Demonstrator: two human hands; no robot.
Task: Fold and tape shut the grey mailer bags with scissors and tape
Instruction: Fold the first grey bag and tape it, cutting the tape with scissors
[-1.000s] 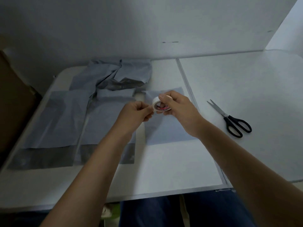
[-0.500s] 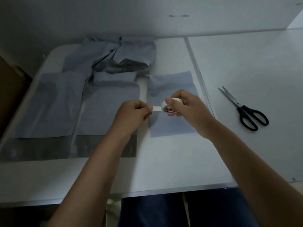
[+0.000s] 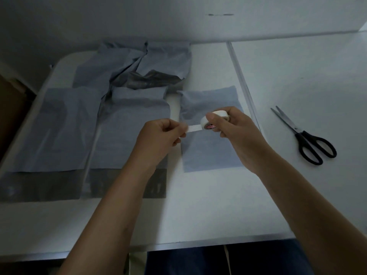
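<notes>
**Desk:** Hands first, nearest the lens. What are they doing?

**Me:** My left hand (image 3: 161,133) pinches the free end of the tape strip (image 3: 193,128) between thumb and curled fingers. My right hand (image 3: 236,132) grips the tape roll (image 3: 213,121), thumb across its face and fingers wrapped behind. Both hover above the counter (image 3: 208,211), a short strip stretched between them.

**Desk:** How should the pull go?

**Me:** As I judge it, keep the strip taut and flat, draw it out level with the roll so it does not twist or stick to itself, and stop at a length that will span the fold. Then the scissors must cut it, so one hand will have to let go.

**Desk:** Where is the bag being sealed?

**Me:** The folded mailer (image 3: 212,149) lies flat on the counter, just beneath and beyond my hands. Its long axis runs away from me, the near edge square to me, the far edge toward the wall. The strip runs left to right, across that axis.

**Desk:** And the tools?

**Me:** The scissors (image 3: 303,133) lie well to the right, blades closed, black handles nearer me, tips pointing away and leftward.

**Desk:** Farther back?

**Me:** The unfolded mailers (image 3: 65,128) lie flat at left, dark flaps toward me; a crumpled heap of mailers (image 3: 143,66) sits near the wall.
</notes>
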